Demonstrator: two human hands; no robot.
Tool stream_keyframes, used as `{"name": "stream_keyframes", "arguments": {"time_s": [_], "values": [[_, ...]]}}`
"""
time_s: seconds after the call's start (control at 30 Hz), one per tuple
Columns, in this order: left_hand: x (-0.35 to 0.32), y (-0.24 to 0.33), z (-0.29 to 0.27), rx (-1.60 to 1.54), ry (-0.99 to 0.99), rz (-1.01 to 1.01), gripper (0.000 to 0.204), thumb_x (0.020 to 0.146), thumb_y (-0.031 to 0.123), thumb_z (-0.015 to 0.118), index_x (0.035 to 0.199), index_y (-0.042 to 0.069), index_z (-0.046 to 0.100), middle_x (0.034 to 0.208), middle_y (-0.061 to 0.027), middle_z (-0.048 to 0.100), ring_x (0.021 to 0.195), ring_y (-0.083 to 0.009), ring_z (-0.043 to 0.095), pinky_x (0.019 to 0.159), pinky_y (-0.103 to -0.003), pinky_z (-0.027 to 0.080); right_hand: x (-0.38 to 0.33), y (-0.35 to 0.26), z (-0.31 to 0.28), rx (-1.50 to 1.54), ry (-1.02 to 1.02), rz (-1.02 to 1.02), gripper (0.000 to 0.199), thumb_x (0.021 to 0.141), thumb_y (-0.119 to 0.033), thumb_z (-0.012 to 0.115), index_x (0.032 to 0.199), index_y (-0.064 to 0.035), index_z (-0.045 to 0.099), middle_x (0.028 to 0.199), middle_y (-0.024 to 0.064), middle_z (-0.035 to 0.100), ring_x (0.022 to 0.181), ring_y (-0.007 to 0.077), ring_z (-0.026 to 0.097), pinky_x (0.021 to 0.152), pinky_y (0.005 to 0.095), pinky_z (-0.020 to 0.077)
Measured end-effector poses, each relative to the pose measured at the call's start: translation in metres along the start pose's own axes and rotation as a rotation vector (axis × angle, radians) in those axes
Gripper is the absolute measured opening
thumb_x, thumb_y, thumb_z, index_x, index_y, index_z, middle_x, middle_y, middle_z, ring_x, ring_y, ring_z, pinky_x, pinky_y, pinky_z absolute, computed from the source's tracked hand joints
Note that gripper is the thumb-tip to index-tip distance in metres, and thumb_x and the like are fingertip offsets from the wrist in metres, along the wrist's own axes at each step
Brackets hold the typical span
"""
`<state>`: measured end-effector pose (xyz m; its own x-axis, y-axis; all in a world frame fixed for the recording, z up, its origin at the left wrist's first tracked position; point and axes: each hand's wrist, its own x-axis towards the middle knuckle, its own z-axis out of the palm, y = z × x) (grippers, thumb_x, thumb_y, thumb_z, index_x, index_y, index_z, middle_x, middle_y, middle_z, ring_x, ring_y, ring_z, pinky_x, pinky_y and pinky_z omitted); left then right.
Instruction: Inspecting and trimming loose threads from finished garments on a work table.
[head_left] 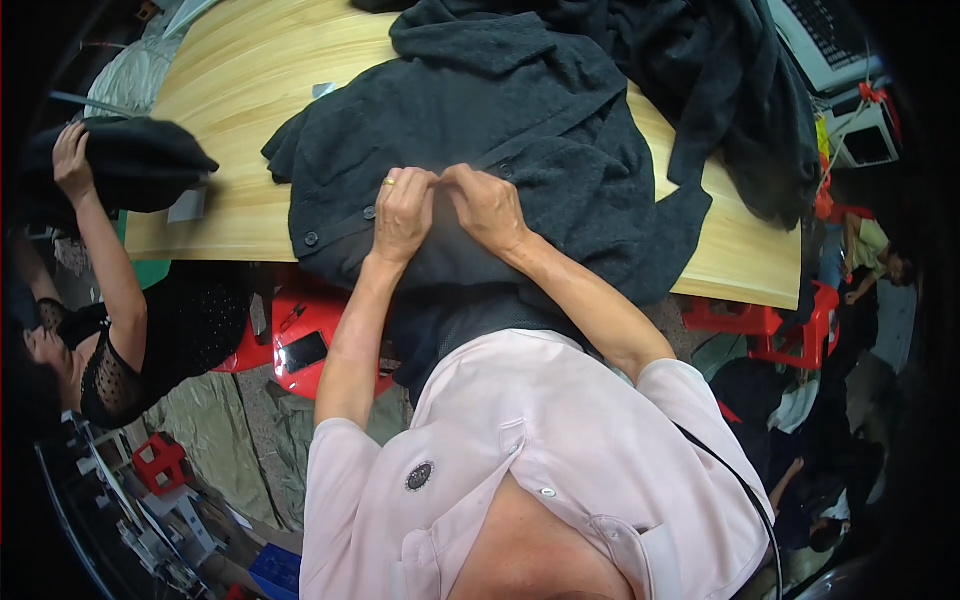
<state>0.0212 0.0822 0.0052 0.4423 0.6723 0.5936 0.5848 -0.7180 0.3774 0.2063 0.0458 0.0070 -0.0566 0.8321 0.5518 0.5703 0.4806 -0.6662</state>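
Observation:
A dark grey buttoned cardigan point(450, 110) lies spread over the table in front of me, its near edge hanging toward my lap. My left hand point(402, 215) has its fingers closed on the button edge, just right of a dark button point(369, 213). Close beside it, my right hand point(485, 205) pinches the same edge, with fingertips almost meeting the left ones. Another button point(311, 239) shows farther left, and one more point(507, 171) is by my right knuckles. Whatever lies between my fingertips is hidden.
More dark garments point(740, 110) are heaped at the right of the wooden table point(240, 60). At left a co-worker's hand point(72, 160) holds a dark cloth point(150, 165). Red stools point(305, 340) stand below the table edge, one bearing a phone point(302, 351).

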Motion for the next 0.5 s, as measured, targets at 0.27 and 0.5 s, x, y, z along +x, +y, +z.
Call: {"name": "stream_keyframes", "arguments": {"time_s": [0.27,0.5], "values": [[-0.010,0.015,-0.029,-0.057,-0.227,-0.010,0.015,0.095,0.004,0.076,0.110,0.004,0.079,0.100,-0.0104,0.072,0.092,-0.0311,0.068,0.086,-0.044,0.055,-0.014,0.021,-0.081,-0.406,-0.082,-0.017,0.017,0.090,-0.005,0.080,0.107,-0.0063,0.078,0.110,0.0073,0.075,0.099,0.0285,0.072,0.084,0.0404,0.0622],[0.043,0.037,0.021,0.214,-0.142,-0.062,0.020,0.091,0.014,0.084,0.108,0.007,0.077,0.097,-0.0097,0.072,0.094,-0.0309,0.073,0.085,-0.044,0.055,-0.012,0.047,-0.087,-0.414,-0.124,-0.085,0.027,0.092,-0.018,0.085,0.117,-0.0076,0.082,0.093,0.0067,0.068,0.089,0.0262,0.066,0.087,0.0378,0.0556]]}}
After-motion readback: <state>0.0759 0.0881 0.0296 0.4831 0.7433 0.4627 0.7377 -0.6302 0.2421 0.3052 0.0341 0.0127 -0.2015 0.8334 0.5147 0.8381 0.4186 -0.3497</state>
